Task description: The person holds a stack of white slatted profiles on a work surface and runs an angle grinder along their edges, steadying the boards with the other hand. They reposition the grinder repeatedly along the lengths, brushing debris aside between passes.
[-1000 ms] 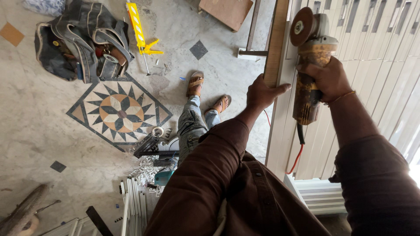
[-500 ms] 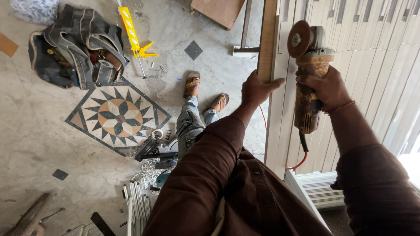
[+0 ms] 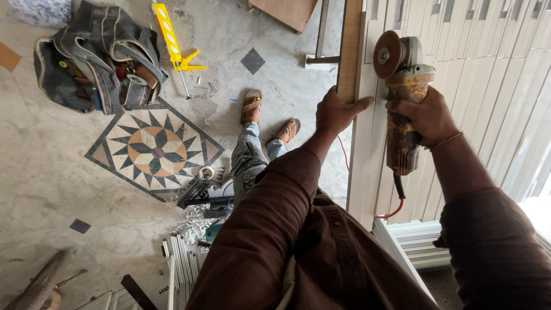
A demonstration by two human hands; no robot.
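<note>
The right hand (image 3: 427, 117) is wrapped tight around a worn grinder (image 3: 402, 97), its disc up at twelve o'clock against the pale ribbed panel (image 3: 459, 74). The left hand (image 3: 336, 112) clamps the wooden strip (image 3: 350, 46) at the panel's edge. Best to keep that thumb well off the disc and the cord (image 3: 396, 209) hanging behind. At ten o'clock, an open tool bag (image 3: 94, 63) holds tools and straps.

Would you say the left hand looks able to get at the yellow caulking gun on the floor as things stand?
Probably not: the left hand grips the wooden strip high on the panel wall, while the yellow caulking gun lies far below on the floor, beyond the person's feet.
</note>
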